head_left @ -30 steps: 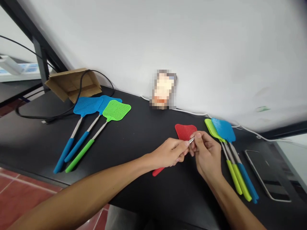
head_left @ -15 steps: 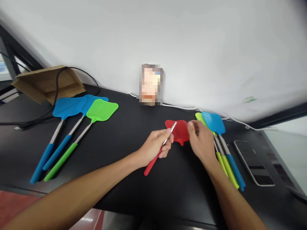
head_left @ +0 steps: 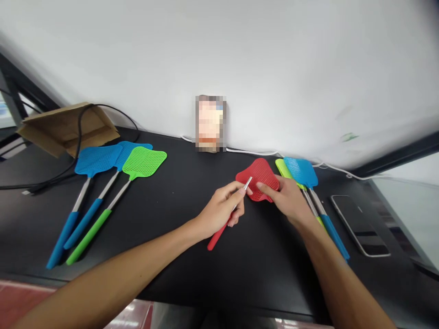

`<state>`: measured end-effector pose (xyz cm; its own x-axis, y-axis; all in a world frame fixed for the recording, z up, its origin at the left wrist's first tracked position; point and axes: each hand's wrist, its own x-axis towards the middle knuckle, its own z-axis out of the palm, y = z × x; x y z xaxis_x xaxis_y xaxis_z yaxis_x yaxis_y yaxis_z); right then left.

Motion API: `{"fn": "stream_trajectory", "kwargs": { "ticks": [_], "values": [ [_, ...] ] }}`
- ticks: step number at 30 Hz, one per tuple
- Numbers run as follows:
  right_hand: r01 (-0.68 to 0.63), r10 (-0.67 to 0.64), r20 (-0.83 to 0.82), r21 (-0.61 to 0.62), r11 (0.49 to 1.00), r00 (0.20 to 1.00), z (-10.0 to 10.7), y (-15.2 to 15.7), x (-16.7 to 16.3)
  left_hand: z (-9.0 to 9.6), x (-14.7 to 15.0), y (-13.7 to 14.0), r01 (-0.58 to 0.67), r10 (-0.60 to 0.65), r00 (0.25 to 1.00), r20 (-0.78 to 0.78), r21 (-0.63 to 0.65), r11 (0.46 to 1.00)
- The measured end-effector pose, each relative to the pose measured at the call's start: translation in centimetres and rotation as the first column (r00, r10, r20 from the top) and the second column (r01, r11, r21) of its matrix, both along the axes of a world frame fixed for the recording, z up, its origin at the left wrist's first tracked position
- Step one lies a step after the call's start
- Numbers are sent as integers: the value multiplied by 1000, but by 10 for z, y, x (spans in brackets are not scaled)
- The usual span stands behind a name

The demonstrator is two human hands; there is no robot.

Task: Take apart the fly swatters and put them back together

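Note:
My left hand (head_left: pixel 224 204) is closed around a metal rod with a red handle (head_left: pixel 216 237); the rod's bare end points up and to the right. Between thumb and fingers, my right hand (head_left: pixel 286 194) grips a red fly swatter head (head_left: pixel 259 176), a perforated paddle, by its right side. The paddle is tilted, and the rod's tip shows in front of it. Whether rod and paddle touch, I cannot tell. Close by my right forearm lie fly swatters with a blue head (head_left: pixel 302 171) and a yellow-green head (head_left: pixel 281 168), partly hidden by that arm.
At the left lie a green fly swatter (head_left: pixel 144 163) and two blue fly swatters (head_left: pixel 98 160), below an open cardboard box (head_left: pixel 68 128) and a black cable. A blurred-out upright object (head_left: pixel 210 123) leans on the wall. A phone (head_left: pixel 360 226) lies at the right on the black table (head_left: pixel 164 274).
My right hand has taken hold of the red swatter head and lifted and turned it off the table. My left hand keeps its grip on the red-handled rod. The view has shifted slightly.

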<state>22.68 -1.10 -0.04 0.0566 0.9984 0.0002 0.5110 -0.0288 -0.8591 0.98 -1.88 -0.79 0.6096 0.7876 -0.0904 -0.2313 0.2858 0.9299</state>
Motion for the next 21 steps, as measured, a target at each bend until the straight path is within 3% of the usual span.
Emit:
{"fn": "stream_trajectory", "kwargs": {
  "ticks": [2, 4, 7, 10, 21],
  "values": [
    [100, -90, -308, 15, 995, 947, 4, -3, -1, 2, -1, 0, 13, -13, 1000, -8, 24, 1000],
    [190, -146, -551, 23, 981, 822, 9, -7, -6, 4, -2, 1, 36, -34, 999, -28, 46, 998],
    [159, -67, -736, 55, 986, 674, 18, -11, -14, 4, -2, 0, 75, -70, 995, -66, 74, 994],
    [108, -23, -776, 58, 993, 630, 20, -13, -18, 4, -2, -1, 68, -59, 994, -87, 104, 992],
    [-35, 36, -801, 19, 999, 597, 10, -18, -25, 4, -2, -2, 67, -56, 995, -81, 141, 988]
  ]
}}
